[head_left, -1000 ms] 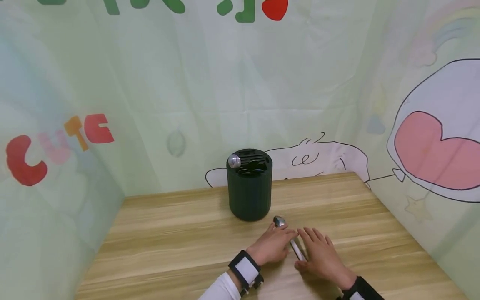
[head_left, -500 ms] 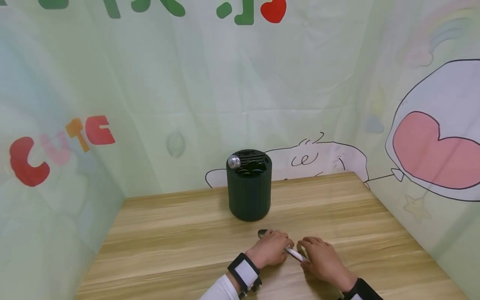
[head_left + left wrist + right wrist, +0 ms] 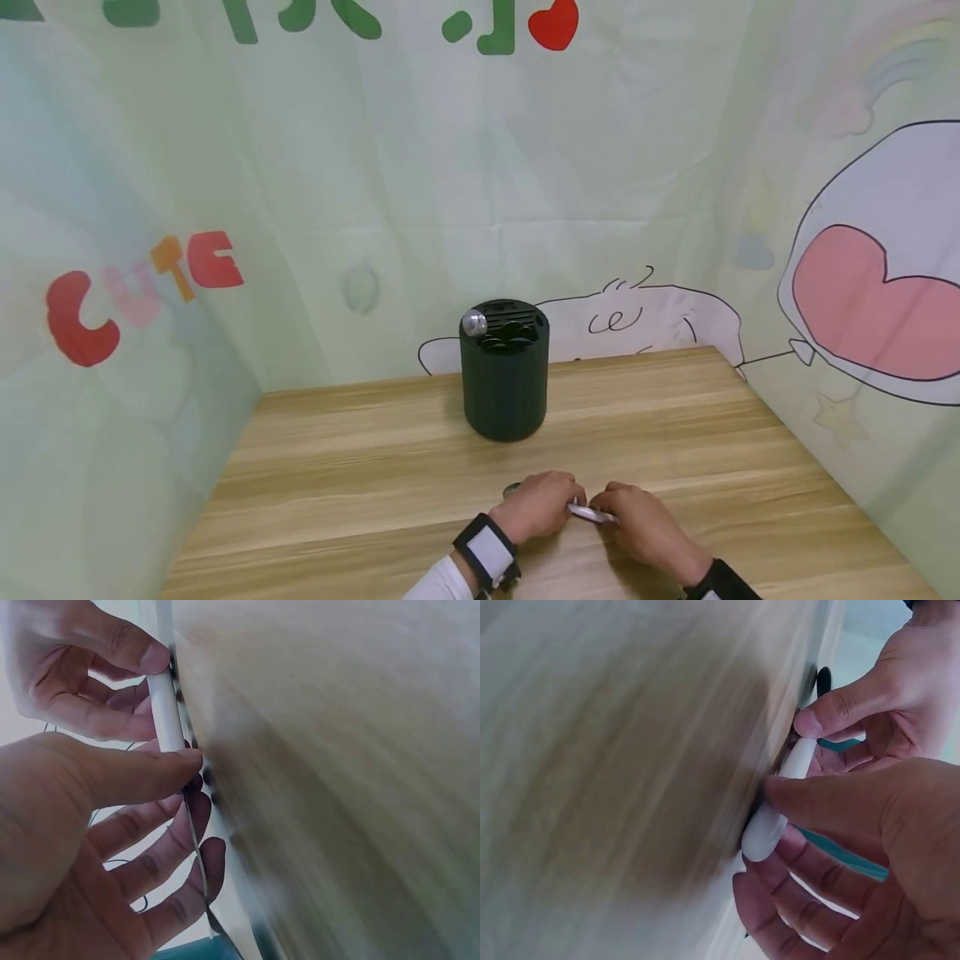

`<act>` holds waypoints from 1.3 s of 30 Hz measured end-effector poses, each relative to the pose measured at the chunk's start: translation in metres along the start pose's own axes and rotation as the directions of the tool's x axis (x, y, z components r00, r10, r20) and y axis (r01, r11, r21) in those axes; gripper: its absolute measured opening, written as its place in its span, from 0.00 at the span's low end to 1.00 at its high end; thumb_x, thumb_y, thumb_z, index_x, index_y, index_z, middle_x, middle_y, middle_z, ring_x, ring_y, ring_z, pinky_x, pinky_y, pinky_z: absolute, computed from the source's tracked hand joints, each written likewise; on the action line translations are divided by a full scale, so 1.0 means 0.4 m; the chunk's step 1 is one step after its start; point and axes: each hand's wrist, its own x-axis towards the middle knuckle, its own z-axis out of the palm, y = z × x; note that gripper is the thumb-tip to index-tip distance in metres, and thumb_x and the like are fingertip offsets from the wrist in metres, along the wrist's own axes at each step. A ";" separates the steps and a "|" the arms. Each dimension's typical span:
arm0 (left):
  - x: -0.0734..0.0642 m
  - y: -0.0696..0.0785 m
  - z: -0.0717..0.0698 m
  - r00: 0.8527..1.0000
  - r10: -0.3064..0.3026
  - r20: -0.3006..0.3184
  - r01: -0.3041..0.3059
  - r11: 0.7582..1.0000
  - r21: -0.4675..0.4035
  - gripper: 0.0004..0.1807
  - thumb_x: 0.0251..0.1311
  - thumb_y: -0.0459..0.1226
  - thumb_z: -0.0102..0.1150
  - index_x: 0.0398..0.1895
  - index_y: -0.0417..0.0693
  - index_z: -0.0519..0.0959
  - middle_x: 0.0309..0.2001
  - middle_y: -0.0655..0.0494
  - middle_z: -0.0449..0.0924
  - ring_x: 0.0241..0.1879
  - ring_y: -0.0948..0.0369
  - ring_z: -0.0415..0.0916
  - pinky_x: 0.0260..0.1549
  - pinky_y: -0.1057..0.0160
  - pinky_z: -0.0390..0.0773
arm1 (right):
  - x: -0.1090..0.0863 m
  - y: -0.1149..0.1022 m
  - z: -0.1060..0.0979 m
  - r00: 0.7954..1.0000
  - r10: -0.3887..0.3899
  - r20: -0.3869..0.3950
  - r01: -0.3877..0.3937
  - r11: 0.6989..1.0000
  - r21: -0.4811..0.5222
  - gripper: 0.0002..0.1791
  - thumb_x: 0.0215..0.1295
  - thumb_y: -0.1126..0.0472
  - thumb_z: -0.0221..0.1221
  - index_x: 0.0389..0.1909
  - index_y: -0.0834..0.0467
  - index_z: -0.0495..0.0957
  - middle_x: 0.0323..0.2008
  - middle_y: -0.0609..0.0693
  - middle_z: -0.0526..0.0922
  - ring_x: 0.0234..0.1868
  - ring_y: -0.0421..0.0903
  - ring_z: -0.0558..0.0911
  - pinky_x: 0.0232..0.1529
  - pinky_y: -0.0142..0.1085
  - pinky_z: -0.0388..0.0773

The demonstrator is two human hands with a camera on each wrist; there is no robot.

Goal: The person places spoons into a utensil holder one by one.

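A spoon with a white handle (image 3: 592, 513) lies across between both hands, close over the wooden table in the head view. My left hand (image 3: 536, 504) pinches it where the white handle (image 3: 166, 712) meets the thin metal neck, and covers much of the neck. Its bowl (image 3: 512, 489) peeks out beyond the left hand's far side. Thumb and fingers of my right hand (image 3: 645, 525) pinch the handle near its rounded white end (image 3: 763, 836). The bowl (image 3: 824, 681) looks dark in the right wrist view.
Behind the hands stands a dark green ribbed utensil holder (image 3: 505, 396), with a shiny round silver end (image 3: 474, 322) and dark utensils in its top. The wooden table (image 3: 337, 475) meets a printed cloth backdrop (image 3: 420, 183) at back and sides.
The spoon has turned from pointing away to lying nearly crosswise, its bowl swinging left and nearer. Both hands have drawn slightly nearer, and the right hand's straight fingers have curled onto the handle.
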 end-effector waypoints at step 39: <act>-0.121 -0.013 -0.191 0.742 -0.558 -0.373 -0.107 0.450 -0.887 0.41 0.60 0.32 0.56 0.70 0.42 0.43 0.68 0.40 0.51 0.63 0.48 0.55 0.58 0.48 0.62 | 0.051 -0.080 -0.012 0.951 0.259 -0.168 -0.068 0.706 0.705 0.15 0.54 0.68 0.63 0.43 0.55 0.79 0.36 0.50 0.79 0.38 0.45 0.78 0.38 0.36 0.79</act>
